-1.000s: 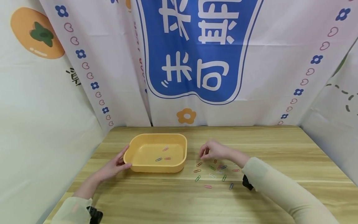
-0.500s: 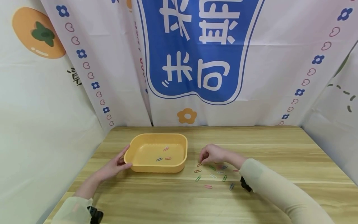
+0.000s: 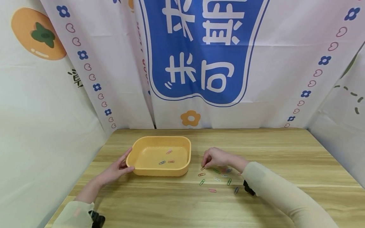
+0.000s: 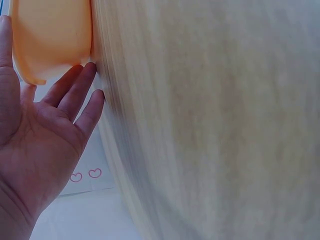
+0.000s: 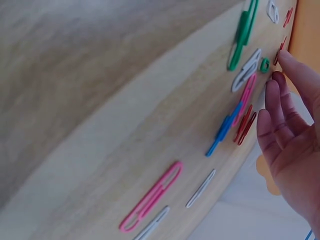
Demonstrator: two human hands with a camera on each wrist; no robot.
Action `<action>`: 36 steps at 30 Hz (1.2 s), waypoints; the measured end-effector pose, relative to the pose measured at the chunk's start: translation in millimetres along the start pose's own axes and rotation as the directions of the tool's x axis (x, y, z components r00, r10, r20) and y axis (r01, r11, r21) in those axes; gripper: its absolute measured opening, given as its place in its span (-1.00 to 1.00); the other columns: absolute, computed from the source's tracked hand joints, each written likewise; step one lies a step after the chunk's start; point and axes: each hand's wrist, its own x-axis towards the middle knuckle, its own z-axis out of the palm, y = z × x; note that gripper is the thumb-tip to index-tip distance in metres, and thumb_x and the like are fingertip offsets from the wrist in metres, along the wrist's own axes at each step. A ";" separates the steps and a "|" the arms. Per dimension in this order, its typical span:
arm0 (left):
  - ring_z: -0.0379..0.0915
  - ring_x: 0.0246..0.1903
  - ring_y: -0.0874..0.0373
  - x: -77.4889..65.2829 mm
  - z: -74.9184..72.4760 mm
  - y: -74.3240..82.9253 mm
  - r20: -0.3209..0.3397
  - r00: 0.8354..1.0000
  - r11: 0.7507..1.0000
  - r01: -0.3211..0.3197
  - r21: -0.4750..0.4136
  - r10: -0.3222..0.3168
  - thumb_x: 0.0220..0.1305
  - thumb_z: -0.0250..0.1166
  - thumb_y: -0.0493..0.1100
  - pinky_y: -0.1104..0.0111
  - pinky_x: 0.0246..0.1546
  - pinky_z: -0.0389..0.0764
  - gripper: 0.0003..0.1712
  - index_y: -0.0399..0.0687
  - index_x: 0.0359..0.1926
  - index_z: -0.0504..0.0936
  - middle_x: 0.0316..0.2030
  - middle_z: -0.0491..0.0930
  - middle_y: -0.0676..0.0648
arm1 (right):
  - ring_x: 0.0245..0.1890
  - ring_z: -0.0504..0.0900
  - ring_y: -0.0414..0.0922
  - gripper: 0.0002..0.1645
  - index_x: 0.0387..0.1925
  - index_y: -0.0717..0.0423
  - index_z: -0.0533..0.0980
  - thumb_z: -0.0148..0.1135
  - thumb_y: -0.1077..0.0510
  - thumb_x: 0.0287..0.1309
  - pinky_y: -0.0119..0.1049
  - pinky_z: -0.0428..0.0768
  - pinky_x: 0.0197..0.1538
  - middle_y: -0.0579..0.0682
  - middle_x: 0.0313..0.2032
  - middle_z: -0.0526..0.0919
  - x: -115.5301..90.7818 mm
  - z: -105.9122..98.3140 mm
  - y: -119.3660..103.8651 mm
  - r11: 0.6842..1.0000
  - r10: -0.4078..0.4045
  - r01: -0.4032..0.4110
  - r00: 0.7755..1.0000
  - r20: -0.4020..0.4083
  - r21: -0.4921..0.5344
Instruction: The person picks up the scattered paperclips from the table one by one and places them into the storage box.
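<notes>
At the tray's left end, my left hand (image 3: 114, 171) rests with thumb and fingertips against the outer wall of the yellow tray (image 3: 159, 172). Its fingers look long and loosely spread in the left wrist view. Inside the tray lie several paper clips, among them a blue paper clip (image 3: 162, 162). To the right of the tray, my right hand (image 3: 215, 157) pinches an orange-red paper clip (image 3: 202, 168) at the tabletop. The right wrist view shows that clip (image 5: 282, 45) at a fingertip, partly hidden, the other fingers curling beside it.
Several loose paper clips are scattered under and before the right hand, such as a green paper clip (image 3: 202, 182), a pink paper clip (image 3: 212, 190) and a white paper clip (image 3: 217, 179). Printed cloth (image 3: 256, 114) hangs behind the wooden table (image 3: 159, 202).
My right hand has come down and slightly toward the person, its fingertips now on the orange-red paper clip that lay uncovered before. The left hand and tray stay put.
</notes>
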 end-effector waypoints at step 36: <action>0.26 0.24 -0.32 0.0 -0.5 1.5 -0.002 1.000 1.000 -0.011 -0.008 0.011 0.37 0.24 -0.06 -0.02 0.18 0.34 0.01 -0.04 0.55 -0.26 0.36 0.07 -0.50 | -0.48 0.54 -0.27 -0.94 -0.41 0.14 0.66 0.34 0.33 0.14 -0.37 0.57 -0.38 -0.10 -0.46 0.67 -9.7 -20.9 -10.7 0.999 -0.034 0.035 0.998 -0.052 0.014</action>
